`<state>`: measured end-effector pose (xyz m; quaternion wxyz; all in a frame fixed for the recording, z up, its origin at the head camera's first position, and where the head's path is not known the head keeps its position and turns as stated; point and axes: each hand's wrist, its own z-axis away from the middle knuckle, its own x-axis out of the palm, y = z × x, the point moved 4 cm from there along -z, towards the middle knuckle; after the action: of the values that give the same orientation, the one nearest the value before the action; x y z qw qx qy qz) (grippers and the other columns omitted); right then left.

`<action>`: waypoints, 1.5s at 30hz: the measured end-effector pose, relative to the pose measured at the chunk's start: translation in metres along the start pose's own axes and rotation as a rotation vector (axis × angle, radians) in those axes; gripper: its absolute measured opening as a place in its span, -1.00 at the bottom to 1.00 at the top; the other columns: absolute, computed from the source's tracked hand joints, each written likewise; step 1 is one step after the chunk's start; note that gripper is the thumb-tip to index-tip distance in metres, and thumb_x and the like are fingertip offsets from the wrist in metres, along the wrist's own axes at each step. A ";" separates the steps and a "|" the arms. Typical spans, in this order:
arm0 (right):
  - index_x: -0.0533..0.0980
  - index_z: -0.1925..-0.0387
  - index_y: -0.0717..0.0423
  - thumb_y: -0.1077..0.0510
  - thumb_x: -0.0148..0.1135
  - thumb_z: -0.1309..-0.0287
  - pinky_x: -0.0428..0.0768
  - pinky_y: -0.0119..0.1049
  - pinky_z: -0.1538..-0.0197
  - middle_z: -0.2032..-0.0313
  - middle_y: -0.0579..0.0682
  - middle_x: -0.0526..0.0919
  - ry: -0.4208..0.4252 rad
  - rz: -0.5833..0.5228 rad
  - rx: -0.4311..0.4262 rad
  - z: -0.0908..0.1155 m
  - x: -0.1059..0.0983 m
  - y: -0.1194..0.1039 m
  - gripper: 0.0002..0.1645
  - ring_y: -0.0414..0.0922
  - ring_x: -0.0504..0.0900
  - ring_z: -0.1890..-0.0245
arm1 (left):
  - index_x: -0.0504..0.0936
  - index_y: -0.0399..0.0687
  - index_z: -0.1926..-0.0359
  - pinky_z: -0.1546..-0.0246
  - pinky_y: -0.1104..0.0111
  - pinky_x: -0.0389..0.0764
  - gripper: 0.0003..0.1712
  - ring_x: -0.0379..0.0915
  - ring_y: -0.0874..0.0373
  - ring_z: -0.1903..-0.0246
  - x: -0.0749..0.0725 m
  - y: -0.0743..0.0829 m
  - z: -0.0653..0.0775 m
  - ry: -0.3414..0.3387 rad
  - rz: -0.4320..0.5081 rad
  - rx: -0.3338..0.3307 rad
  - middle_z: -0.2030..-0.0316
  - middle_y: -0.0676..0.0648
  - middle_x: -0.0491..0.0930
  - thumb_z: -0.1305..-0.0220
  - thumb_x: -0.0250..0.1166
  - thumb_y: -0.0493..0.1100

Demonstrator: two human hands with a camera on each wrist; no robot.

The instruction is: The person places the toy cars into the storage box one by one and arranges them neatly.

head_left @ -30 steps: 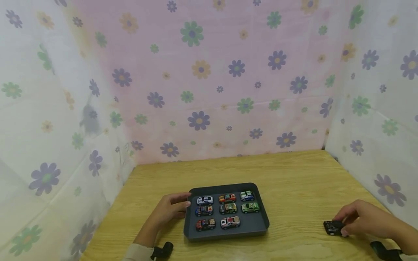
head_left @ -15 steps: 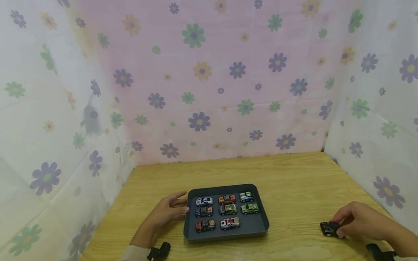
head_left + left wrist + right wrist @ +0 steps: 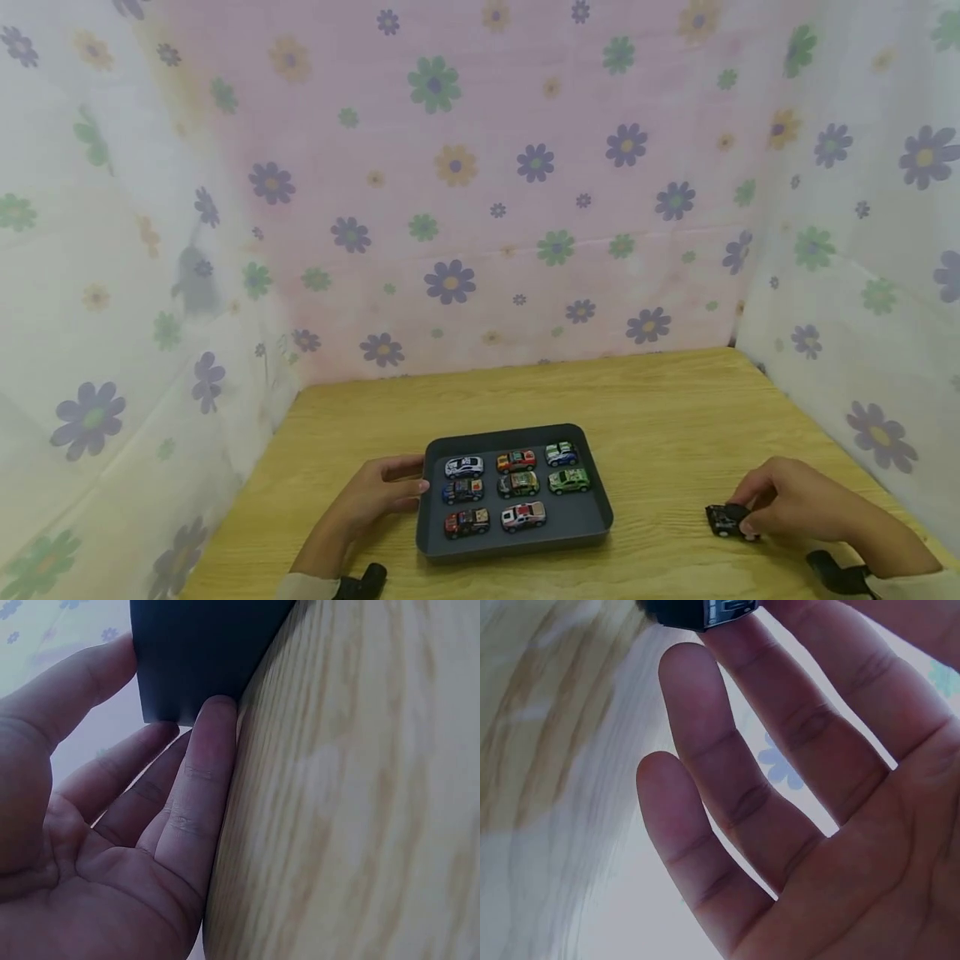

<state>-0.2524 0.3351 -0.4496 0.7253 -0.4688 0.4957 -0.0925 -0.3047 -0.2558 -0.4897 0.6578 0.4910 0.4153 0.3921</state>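
Note:
A dark grey tray [image 3: 555, 542] on the table holds several small toy cars in rows, among them a white and red car [image 3: 523, 517] at the front and a green car [image 3: 568, 481] on the right. My left hand [image 3: 378, 493] is beside the tray's left side, its fingertips touching the wall; the left wrist view shows the fingers [image 3: 199, 772] fairly straight against the tray's side [image 3: 202, 660]. Right of the tray, my right hand [image 3: 806, 504] pinches a black toy car [image 3: 723, 521] between thumb and fingers. Only the car's end [image 3: 705, 611] shows in the right wrist view.
The wooden table [image 3: 660, 417] extends around the tray and between it and the right hand. Flower-patterned cloth walls [image 3: 487, 208] stand behind and at both sides. A black wrist device [image 3: 836, 573] sits by the right wrist.
My right hand has moved left toward the tray with the black toy car in its fingers. The left hand stays at the tray's left side, its fingers shifting slightly.

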 end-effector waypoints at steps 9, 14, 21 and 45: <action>0.75 0.11 0.09 0.24 0.41 -0.27 0.74 -0.32 0.29 0.22 -0.09 0.81 -0.047 -0.020 -0.117 -0.009 0.003 -0.008 -0.83 -0.22 0.78 0.31 | 0.45 -0.33 -0.41 -0.07 0.15 0.74 -0.27 0.67 -0.03 -0.11 0.002 0.000 -0.003 -0.001 0.007 0.004 -0.35 -0.36 0.49 -0.32 0.47 -0.13; 0.75 0.09 0.05 0.15 0.41 -0.30 0.72 -0.32 0.33 0.27 -0.13 0.81 -0.028 0.014 -0.080 -0.017 0.001 -0.020 -0.83 -0.23 0.77 0.33 | 0.46 -0.33 -0.40 -0.06 0.14 0.74 -0.28 0.67 -0.05 -0.11 0.002 0.005 -0.001 0.006 -0.002 0.007 -0.35 -0.36 0.49 -0.33 0.46 -0.13; 0.73 0.14 -0.10 0.06 0.45 -0.27 0.69 -0.33 0.32 0.29 -0.21 0.78 0.012 0.097 -0.066 -0.031 -0.001 -0.038 -0.86 -0.29 0.73 0.32 | 0.45 -0.33 -0.41 -0.06 0.14 0.75 -0.26 0.68 -0.04 -0.08 0.002 0.003 -0.001 0.029 0.005 -0.017 -0.35 -0.37 0.49 -0.30 0.48 -0.14; 0.72 0.19 -0.25 0.00 0.51 -0.20 0.72 -0.21 0.11 0.21 -0.31 0.74 0.049 0.248 -0.181 -0.102 0.010 -0.111 -0.86 -0.32 0.71 0.25 | 0.45 -0.33 -0.41 -0.05 0.15 0.75 -0.24 0.67 -0.03 -0.09 0.000 0.000 0.002 0.054 -0.009 -0.031 -0.36 -0.37 0.47 -0.29 0.49 -0.12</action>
<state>-0.2932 0.2090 -0.3777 0.6737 -0.4650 0.5735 0.0313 -0.3033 -0.2564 -0.4897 0.6557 0.4681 0.4291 0.4084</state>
